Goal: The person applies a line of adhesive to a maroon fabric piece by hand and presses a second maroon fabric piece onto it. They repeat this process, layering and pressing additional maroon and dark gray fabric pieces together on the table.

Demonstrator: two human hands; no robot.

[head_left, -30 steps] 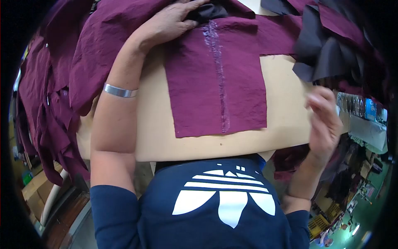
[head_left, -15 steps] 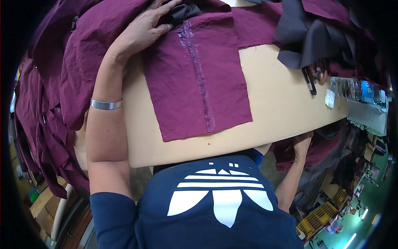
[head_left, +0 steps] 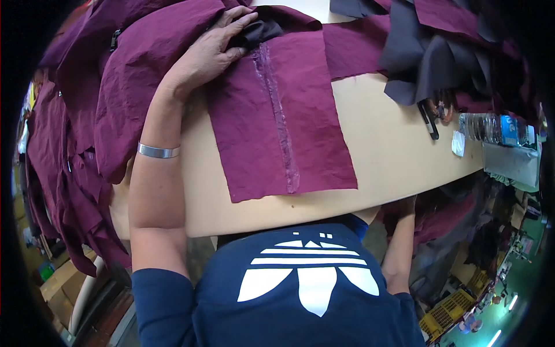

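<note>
My left hand [head_left: 215, 51] lies on the maroon cloth near the top, its fingers stretched out and slightly apart beside a bunched dark lining [head_left: 257, 32]. Below and right of it, a maroon fabric panel [head_left: 315, 115] is spread flat on the pale table [head_left: 393, 139]. Down the panel's middle runs a whitish, shiny seam strip [head_left: 276, 110]. On the other side of my body, my right forearm [head_left: 400, 248] reaches under the table's front edge, close to a hanging maroon cloth [head_left: 439, 217]. The edge hides the fingers of that hand.
Maroon garments with a zipper [head_left: 114, 40] are heaped at the left. Dark grey cloth pieces [head_left: 436, 63] lie at the back right, above black-handled scissors [head_left: 429, 118]. A plastic bottle [head_left: 491, 128] rests at the right edge; a yellow crate [head_left: 448, 315] stands on the floor.
The view has shifted slightly, so the table and cloth appear a little lower. My right hand has gone further under the table edge. My left hand stays on the cloth.
</note>
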